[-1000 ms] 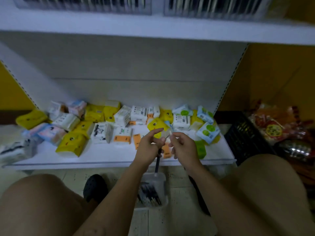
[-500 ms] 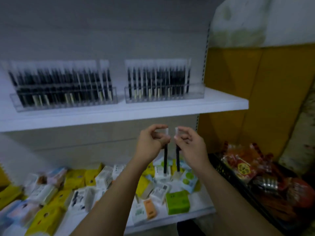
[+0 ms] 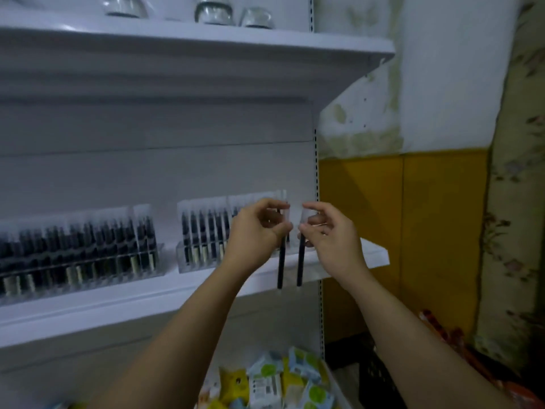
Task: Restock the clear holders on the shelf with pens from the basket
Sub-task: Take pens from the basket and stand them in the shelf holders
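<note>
Grip, left hand [image 3: 256, 231]: thumb and fingertips pinched the pale cap end of one dark pen [image 3: 280, 270], which hung tip-down.
Grip, right hand [image 3: 330, 237]: pinched a second pen [image 3: 300, 267] the same way, upright and just beside the first without touching it.
Pens' place: both hung in front of the right end of the right holder [image 3: 200, 240], with their tips below its base and over the front edge of the shelf [image 3: 147, 299]. Neither was in a slot yet.
Other holder: the left holder [image 3: 88, 249] sat to the left of the right holder, with a gap between them.
Basket: not in view.
Below the right holder: loose packets [image 3: 274, 382] lay on a lower shelf.
Risk, drop: each pinch was only at the cap, so a cap could probably pull off or slip, and the pen would fall among the packets.
Risk, snag: lifting both pens together could knock a tip on the right holder's front wall and push it back or tip the pens standing inside.
Risk, aim: the free slot, if there was one, was hidden behind the left hand, so a pen might land in a full slot.
Count: two hands, two held pens, two holders. The stocked pens were too blurred to count.
</note>
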Tool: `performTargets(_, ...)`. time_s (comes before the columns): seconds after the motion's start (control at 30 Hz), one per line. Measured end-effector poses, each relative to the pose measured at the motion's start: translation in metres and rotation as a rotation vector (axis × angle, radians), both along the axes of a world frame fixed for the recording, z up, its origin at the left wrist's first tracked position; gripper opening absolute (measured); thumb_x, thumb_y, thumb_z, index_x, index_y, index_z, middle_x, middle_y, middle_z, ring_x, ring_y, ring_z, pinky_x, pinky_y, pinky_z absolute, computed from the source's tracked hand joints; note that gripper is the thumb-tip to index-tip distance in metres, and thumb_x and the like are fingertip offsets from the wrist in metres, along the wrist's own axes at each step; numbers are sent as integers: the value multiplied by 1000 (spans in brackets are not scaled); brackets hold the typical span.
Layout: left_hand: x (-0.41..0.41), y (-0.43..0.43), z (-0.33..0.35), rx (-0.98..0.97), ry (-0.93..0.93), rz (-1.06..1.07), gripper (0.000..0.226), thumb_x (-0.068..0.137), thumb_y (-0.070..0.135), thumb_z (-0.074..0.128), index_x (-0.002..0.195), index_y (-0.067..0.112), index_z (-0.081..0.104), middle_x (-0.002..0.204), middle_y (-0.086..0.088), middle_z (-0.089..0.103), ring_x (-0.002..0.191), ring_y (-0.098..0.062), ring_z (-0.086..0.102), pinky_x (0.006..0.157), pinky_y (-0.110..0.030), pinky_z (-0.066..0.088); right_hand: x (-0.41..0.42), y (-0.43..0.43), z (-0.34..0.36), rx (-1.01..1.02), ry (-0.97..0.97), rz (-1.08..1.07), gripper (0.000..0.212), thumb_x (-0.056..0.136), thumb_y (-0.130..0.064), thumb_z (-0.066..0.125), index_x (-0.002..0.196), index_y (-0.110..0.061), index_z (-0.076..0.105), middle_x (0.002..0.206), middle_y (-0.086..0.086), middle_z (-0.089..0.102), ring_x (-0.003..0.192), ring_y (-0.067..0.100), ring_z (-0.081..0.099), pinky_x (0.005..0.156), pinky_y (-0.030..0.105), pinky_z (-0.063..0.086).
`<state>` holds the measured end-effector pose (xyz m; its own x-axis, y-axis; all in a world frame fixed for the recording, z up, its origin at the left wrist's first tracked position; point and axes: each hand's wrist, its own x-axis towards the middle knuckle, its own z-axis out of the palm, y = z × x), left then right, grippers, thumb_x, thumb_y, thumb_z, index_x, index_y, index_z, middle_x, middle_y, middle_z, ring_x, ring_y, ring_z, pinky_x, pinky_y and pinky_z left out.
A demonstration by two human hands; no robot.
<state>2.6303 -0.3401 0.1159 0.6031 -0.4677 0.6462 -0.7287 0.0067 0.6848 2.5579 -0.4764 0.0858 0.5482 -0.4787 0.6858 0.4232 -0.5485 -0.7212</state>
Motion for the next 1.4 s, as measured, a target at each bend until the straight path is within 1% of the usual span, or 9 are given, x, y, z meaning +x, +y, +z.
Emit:
performTargets(0.2, 20, -30, 39, 7, -82, 90, 19, 84, 23, 73, 97, 32, 61, 88, 10, 68, 80, -7, 67, 71, -27, 57, 24, -35, 37, -1, -17, -9, 31, 88, -11, 68, 105, -36, 59, 91, 2, 64, 83, 20, 68, 72, 46, 60)
performTargets(0.33, 41, -47, 54, -8, -159, 164, 19, 83, 25, 73, 93, 33, 60, 87, 12, 66, 79, -2, 65, 69, -22, 56, 49, -51, 55, -30, -41, -44, 35, 87, -12, 69, 96, -43, 56, 91, 3, 63, 82, 20, 68, 70, 45, 60)
performTargets(0.5, 68, -63, 65, -22, -223, 219, 17, 82, 26, 75, 94, 29, 62, 83, 15, 64, 77, 1, 63, 62, -9, 46, 83, -67, 68, -15, -65, -49, 29, 87, -11, 69, 101, -34, 58, 88, 3, 61, 81, 23, 66, 71, 50, 58)
performTargets(0.77, 100, -81, 60, 47, -253, 256, 16, 82, 23, 76, 90, 28, 62, 78, 15, 61, 76, 3, 60, 62, -9, 44, 123, -83, 61, -17, -43, -68, 27, 87, -11, 69, 104, -29, 59, 85, -1, 60, 81, 21, 66, 73, 47, 58)
performTargets(0.83, 105, -83, 56, 83, -243, 261, 16, 82, 23, 76, 89, 27, 62, 79, 12, 64, 75, 1, 61, 63, -13, 47, 127, -87, 57, -34, -14, -58, 27, 87, -12, 70, 103, -30, 59, 84, -2, 59, 78, 17, 65, 73, 42, 58)
performTargets(0.97, 111, -85, 51, 231, -288, 314, 10, 86, 27, 71, 90, 25, 63, 88, 10, 68, 74, -5, 62, 61, -21, 48, 131, -87, 45, -241, 135, -46, 17, 90, -26, 68, 103, -34, 62, 83, -11, 61, 72, -1, 57, 62, 14, 45)
performTargets(1.13, 111, -86, 49, 315, -315, 455, 13, 88, 30, 66, 98, 24, 60, 100, 7, 68, 89, -18, 64, 84, -39, 51, 121, -88, 34, -417, 355, -28, 47, 96, -17, 55, 133, -44, 44, 87, -14, 61, 77, 9, 62, 59, 22, 47)
performTargets(1.23, 109, -87, 48, 377, -338, 534, 13, 88, 33, 65, 97, 24, 65, 88, 6, 67, 88, -20, 64, 87, -34, 44, 116, -87, 33, -481, 471, -11, 63, 95, -15, 53, 138, -53, 28, 88, -14, 61, 77, 10, 62, 62, 26, 51)
performTargets(1.4, 107, -87, 39, 382, -403, 542, 19, 89, 32, 62, 106, 25, 66, 106, 4, 69, 97, -18, 62, 99, -37, 38, 108, -83, 29, -492, 527, -33, 76, 94, -16, 55, 143, -56, 13, 92, -9, 66, 82, 11, 63, 78, 33, 55)
